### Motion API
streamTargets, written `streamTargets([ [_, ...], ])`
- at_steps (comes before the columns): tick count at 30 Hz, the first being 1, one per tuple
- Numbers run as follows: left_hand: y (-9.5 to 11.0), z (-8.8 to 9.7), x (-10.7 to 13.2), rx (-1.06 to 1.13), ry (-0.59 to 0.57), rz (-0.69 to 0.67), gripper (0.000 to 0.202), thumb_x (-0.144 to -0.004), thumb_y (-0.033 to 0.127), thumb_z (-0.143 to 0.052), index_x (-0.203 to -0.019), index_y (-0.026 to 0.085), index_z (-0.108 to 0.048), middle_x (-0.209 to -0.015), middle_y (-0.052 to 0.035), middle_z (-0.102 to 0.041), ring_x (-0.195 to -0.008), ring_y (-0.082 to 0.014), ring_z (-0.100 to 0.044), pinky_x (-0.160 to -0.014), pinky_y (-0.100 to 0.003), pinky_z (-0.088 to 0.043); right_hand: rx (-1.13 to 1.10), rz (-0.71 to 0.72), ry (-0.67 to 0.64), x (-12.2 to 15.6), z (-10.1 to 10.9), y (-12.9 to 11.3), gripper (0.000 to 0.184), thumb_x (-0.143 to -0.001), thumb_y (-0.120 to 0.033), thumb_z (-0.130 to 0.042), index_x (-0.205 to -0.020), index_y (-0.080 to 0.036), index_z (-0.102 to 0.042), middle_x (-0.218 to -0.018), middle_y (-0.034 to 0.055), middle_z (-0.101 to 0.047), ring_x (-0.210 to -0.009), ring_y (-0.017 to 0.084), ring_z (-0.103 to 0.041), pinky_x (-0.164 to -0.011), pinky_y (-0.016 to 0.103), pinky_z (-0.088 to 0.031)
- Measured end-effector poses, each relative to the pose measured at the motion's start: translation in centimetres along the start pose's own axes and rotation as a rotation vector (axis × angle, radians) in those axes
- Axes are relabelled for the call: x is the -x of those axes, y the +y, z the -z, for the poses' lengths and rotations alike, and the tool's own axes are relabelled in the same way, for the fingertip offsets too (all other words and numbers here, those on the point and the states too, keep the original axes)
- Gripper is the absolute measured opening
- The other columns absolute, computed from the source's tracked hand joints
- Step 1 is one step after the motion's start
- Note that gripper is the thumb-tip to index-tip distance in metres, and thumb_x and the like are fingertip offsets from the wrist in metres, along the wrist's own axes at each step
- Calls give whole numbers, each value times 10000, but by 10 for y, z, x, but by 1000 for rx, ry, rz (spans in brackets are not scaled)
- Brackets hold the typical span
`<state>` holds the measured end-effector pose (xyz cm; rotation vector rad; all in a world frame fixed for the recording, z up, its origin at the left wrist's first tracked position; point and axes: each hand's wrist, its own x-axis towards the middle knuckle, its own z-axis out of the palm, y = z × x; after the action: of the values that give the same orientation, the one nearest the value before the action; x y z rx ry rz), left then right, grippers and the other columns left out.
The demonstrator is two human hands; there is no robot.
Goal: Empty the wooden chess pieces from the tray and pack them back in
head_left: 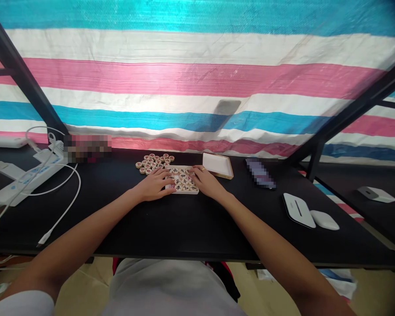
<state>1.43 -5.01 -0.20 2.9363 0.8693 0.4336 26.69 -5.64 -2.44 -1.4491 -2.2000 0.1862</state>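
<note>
A shallow white box on the black desk holds several round xiangqi pieces with black characters facing up. My left hand lies over the box's left edge, fingers stretched and apart, touching the box or the pieces at that side. On the opposite edge rests my right hand, with a ring on one finger and its fingers stretched over the right-hand pieces. The fingertips hide part of those pieces. Loose xiangqi pieces with red characters form a cluster just beyond my left hand.
An open box lid lies behind my right hand. Further right are a phone, a flat white device and a white mouse. A power strip with white cables occupies the left, before a striped sheet.
</note>
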Motion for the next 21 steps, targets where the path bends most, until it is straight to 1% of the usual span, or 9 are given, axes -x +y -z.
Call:
streamTargets([
  [4,1,4,1,36,17,8,367,-953,457,-402,-1061,243,-680,-1222,-70,-572,-1222,-250,-435,-1056,-415,-322,-2,-6,-13,0,0,1,275,-939,-272,-388,-1099,-166,-584,-1216,140,-520,-1140,236,-536,-1014,389,-415],
  [7,1,5,1,57,28,-4,356,-957,438,-404,-1036,250,-695,-1182,-64,-575,-1182,-240,-449,-1048,-402,-328,-1,-19,-21,0,0,2,277,-941,-280,-387,-1095,-168,-589,-1224,137,-514,-1144,234,-536,-1017,389,-413],
  [11,2,6,2,49,48,-18,354,-959,433,-405,-1047,252,-696,-1188,-70,-560,-1178,-238,-444,-1048,-402,-330,-4,-14,-15,0,0,2,271,-939,-284,-393,-1095,-176,-587,-1224,134,-512,-1137,232,-540,-1011,393,-419],
  [18,5,13,4,-39,72,-51,398,-976,430,-353,-1064,248,-695,-1177,-79,-569,-1136,-237,-472,-1038,-412,-339,-8,-3,-6,0,-1,1,273,-940,-289,-389,-1082,-176,-593,-1211,138,-520,-1154,236,-530,-1016,398,-416],
  [21,1,19,7,-87,88,-24,421,-977,439,-337,-1066,238,-696,-1142,-85,-580,-1111,-241,-486,-1026,-421,-349,-12,2,3,0,-2,3,273,-937,-293,-391,-1082,-186,-596,-1205,134,-523,-1152,235,-531,-1009,400,-423],
])
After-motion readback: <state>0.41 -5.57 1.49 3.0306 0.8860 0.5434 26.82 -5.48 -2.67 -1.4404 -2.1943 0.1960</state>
